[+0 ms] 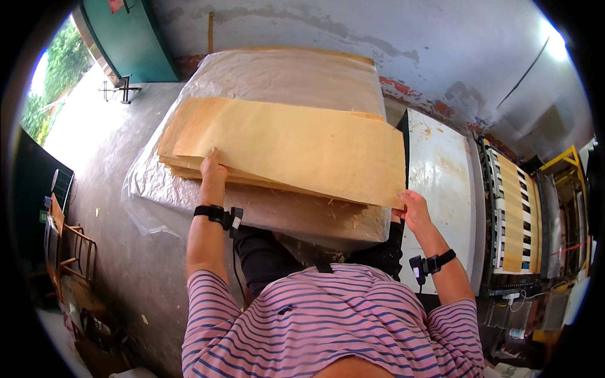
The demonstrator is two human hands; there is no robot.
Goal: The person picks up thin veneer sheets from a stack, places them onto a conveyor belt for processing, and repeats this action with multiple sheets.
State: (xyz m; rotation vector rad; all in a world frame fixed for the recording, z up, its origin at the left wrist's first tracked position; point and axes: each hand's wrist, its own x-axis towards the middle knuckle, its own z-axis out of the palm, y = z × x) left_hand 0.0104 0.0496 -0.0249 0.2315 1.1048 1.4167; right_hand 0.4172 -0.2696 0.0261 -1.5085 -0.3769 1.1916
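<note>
A long, pale tan sheet of wood veneer (302, 145) lies at the top of a loose stack of similar sheets (183, 169), whose edges show at the left and along the near side. My left hand (214, 165) is closed on the sheet's near edge, toward its left end, with the thumb on top. At the near right corner, my right hand (413, 209) pinches the same sheet between thumb and fingers. That right end reaches past the sheets beneath it. Most of the lower sheets are hidden.
Clear plastic film (283, 75) wraps the large block under the stack. To the right stands a white-topped table (441, 183), with a slatted machine (513, 208) carrying a veneer strip beyond it. A wooden chair frame (79, 252) is at the left, a green door (129, 41) at the back left.
</note>
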